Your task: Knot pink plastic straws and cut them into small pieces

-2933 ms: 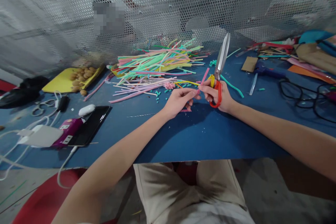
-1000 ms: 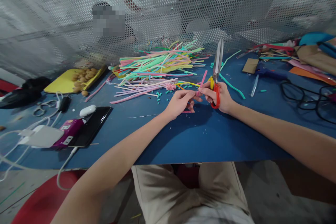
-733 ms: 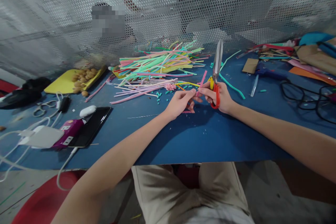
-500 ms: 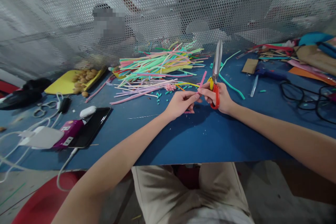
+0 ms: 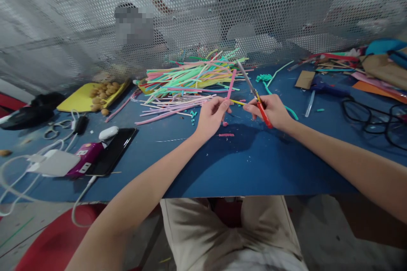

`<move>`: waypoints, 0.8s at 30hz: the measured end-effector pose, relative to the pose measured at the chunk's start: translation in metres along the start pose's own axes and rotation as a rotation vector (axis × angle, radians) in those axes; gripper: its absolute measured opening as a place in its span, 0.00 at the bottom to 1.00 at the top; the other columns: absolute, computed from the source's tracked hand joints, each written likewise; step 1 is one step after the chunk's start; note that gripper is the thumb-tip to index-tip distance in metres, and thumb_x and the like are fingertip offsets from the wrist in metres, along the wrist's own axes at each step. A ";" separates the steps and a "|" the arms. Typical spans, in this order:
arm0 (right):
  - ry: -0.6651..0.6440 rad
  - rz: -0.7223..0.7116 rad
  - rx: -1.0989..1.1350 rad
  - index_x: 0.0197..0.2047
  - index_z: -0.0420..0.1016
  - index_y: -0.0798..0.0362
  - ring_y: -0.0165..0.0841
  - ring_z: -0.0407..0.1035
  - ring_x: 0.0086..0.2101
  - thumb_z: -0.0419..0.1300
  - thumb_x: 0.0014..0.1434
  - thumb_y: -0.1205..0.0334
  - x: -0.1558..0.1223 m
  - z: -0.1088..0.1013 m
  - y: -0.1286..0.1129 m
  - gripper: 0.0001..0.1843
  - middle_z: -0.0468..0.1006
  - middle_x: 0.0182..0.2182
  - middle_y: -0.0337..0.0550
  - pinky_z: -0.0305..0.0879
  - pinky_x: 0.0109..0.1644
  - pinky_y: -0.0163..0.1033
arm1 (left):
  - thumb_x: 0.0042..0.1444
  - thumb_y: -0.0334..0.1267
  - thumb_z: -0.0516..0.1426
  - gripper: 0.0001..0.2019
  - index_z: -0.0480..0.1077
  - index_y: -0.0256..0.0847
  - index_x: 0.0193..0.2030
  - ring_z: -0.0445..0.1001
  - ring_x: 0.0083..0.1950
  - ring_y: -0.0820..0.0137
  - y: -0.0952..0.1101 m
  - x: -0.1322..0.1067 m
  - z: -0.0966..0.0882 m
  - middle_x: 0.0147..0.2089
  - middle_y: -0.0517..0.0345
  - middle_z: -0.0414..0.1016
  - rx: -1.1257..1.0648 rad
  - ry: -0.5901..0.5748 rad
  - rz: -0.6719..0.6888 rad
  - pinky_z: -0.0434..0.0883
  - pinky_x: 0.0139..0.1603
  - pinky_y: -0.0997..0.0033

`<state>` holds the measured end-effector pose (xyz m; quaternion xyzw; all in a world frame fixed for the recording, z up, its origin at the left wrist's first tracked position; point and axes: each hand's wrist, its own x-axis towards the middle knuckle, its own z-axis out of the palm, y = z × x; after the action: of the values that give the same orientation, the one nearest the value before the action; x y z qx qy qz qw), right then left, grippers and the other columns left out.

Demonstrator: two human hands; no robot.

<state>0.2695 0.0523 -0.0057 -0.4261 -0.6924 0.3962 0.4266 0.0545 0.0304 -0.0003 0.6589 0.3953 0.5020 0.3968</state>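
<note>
Upright between the thumb and fingers of my left hand [image 5: 212,115] is a pink pipe cleaner [image 5: 232,82], its free end pointing up. My right hand [image 5: 276,111] is closed around a pair of scissors [image 5: 264,114] with red and yellow handles, whose blades point up and left toward the pink stem. A small gap separates the two hands. On the table below my left hand lies a short pink piece [image 5: 226,135], and a small pink bit [image 5: 225,124] shows just under the fingers. A yellow stem [image 5: 239,102] runs behind, between the hands.
Behind the hands is a pile of coloured pipe cleaners [image 5: 187,78] against a perforated metal screen [image 5: 197,21]. To the left are a phone [image 5: 119,152], chargers and walnut-like balls [image 5: 103,93] on a yellow tray. A glue gun [image 5: 330,88] with a black cable lies right.
My hands have moved apart, the left one shifting left with the pink pipe cleaner. The scissors have tilted from nearly upright toward the left. The short pink piece on the table is now uncovered.
</note>
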 end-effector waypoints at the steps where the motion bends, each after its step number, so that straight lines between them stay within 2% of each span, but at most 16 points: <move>1: 0.002 -0.003 -0.082 0.29 0.78 0.54 0.27 0.62 0.19 0.69 0.52 0.43 0.001 -0.004 0.000 0.20 0.73 0.18 0.39 0.59 0.23 0.37 | 0.63 0.52 0.59 0.17 0.74 0.38 0.39 0.63 0.20 0.82 0.001 0.001 -0.002 0.29 0.60 0.73 -0.008 0.039 0.029 0.63 0.19 0.81; 4: 0.017 0.022 -0.250 0.26 0.76 0.53 0.29 0.62 0.20 0.70 0.49 0.39 0.005 -0.015 0.002 0.24 0.72 0.18 0.38 0.57 0.24 0.38 | 0.63 0.53 0.59 0.17 0.70 0.39 0.35 0.60 0.20 0.82 0.003 0.003 -0.005 0.30 0.62 0.72 -0.069 0.131 0.082 0.60 0.19 0.79; 7: 0.004 0.014 -0.344 0.25 0.72 0.52 0.29 0.57 0.21 0.69 0.47 0.34 0.007 -0.023 0.001 0.28 0.67 0.18 0.37 0.51 0.24 0.39 | 0.63 0.55 0.58 0.18 0.67 0.41 0.35 0.59 0.20 0.82 0.003 0.004 -0.006 0.33 0.62 0.72 -0.108 0.184 0.119 0.57 0.19 0.76; 10: -0.054 -0.027 -0.461 0.25 0.65 0.50 0.28 0.53 0.22 0.69 0.46 0.31 0.008 -0.027 -0.004 0.31 0.63 0.19 0.35 0.49 0.26 0.39 | 0.65 0.54 0.57 0.17 0.69 0.41 0.37 0.58 0.20 0.81 0.002 0.004 -0.006 0.29 0.63 0.67 -0.104 0.190 0.166 0.56 0.20 0.75; 13: -0.105 -0.020 -0.536 0.28 0.62 0.49 0.29 0.54 0.24 0.68 0.46 0.30 0.007 -0.026 -0.011 0.32 0.64 0.22 0.34 0.50 0.28 0.39 | 0.66 0.53 0.56 0.16 0.71 0.40 0.39 0.59 0.21 0.80 0.004 0.002 -0.006 0.28 0.63 0.67 -0.046 0.161 0.178 0.57 0.21 0.75; 18: -0.220 0.035 -0.492 0.33 0.62 0.49 0.30 0.58 0.26 0.66 0.50 0.33 0.001 -0.017 -0.014 0.29 0.66 0.25 0.35 0.53 0.30 0.39 | 0.66 0.52 0.56 0.17 0.73 0.39 0.38 0.62 0.24 0.78 0.008 -0.004 -0.005 0.28 0.61 0.70 0.045 0.103 0.176 0.60 0.25 0.75; 24: -0.248 0.054 -0.375 0.38 0.64 0.49 0.31 0.59 0.27 0.65 0.54 0.37 0.002 -0.018 -0.007 0.26 0.67 0.28 0.36 0.55 0.30 0.39 | 0.64 0.56 0.57 0.20 0.67 0.40 0.32 0.56 0.21 0.79 0.013 -0.004 -0.002 0.29 0.61 0.67 -0.070 0.237 0.183 0.55 0.21 0.74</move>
<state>0.2839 0.0548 0.0070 -0.4644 -0.7895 0.3211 0.2405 0.0531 0.0222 0.0105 0.6142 0.3601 0.6236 0.3228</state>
